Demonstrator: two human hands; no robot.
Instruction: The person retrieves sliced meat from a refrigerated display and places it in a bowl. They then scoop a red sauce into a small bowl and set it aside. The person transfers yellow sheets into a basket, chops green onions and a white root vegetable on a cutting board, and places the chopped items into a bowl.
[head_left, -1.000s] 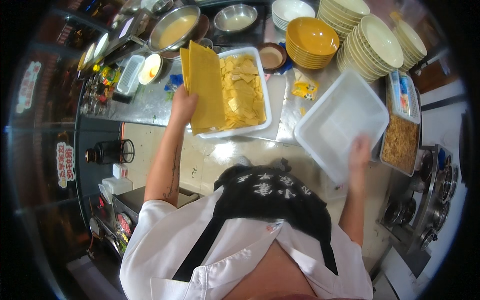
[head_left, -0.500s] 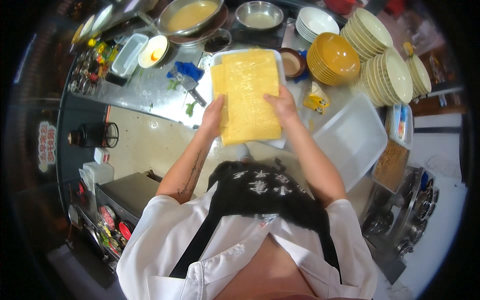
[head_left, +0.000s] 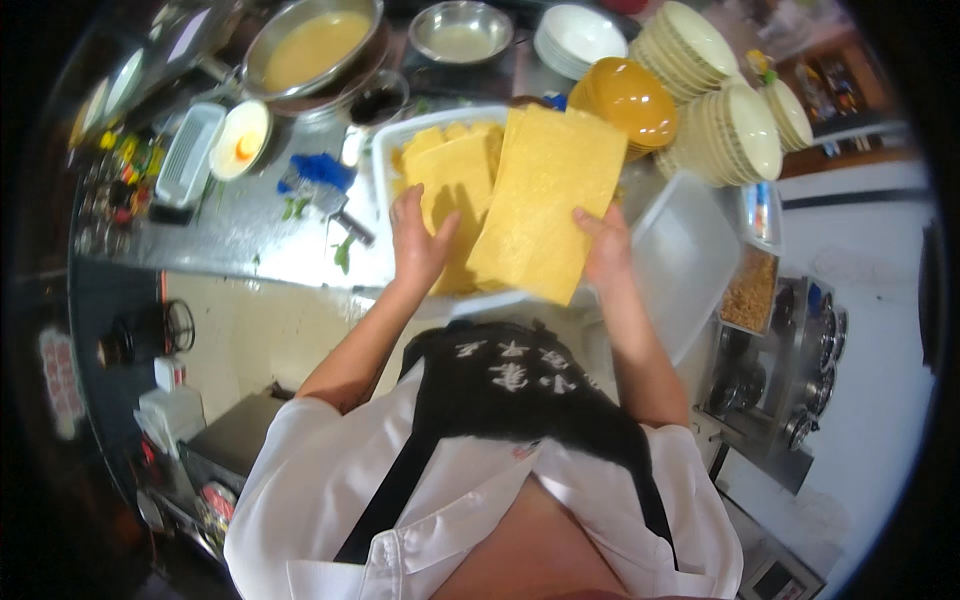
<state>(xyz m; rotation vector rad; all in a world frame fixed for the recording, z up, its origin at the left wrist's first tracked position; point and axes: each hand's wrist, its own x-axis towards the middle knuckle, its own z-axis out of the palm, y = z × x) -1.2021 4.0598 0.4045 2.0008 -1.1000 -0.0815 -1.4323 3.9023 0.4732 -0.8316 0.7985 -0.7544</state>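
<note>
While the right hand [head_left: 608, 245] grips a yellow stack [head_left: 550, 195], the left hand [head_left: 422, 240] spreads wide over the tub

Pinched at its right edge, the stack is held with the thumb on its upper face and the other fingers out of sight beneath. It looks like several thin sheets, slightly tilted, above the right part of the white tub [head_left: 383, 180]; its lower corner reaches past the near rim. The left hand holds nothing: its thumb stands apart from the fingers, over the tub's left side, and its shadow falls on more yellow sheets [head_left: 455, 175] lying inside. Whether it touches them, I cannot tell.

Left of the tub, on the steel counter [head_left: 230, 235], a flat metal tool [head_left: 330, 205] with a dark handle lies against a blue cloth [head_left: 325, 170], with a few green leaves [head_left: 343, 255] near it. Farther left are a white bowl [head_left: 240, 140] with an orange smear and a pale basket [head_left: 190, 150]. Behind the tub stand a large pan [head_left: 318, 50] of yellowish liquid and a steel bowl [head_left: 460, 30].

To the right, beyond the stack, rise yellow bowls [head_left: 625, 105], white bowls [head_left: 580, 40] and cream bowls [head_left: 720, 130], nested in piles. Just right of the right hand sits a clear tub [head_left: 685, 250], tilted to the view, and past it a tray of brown crumbs [head_left: 748, 290].
</note>
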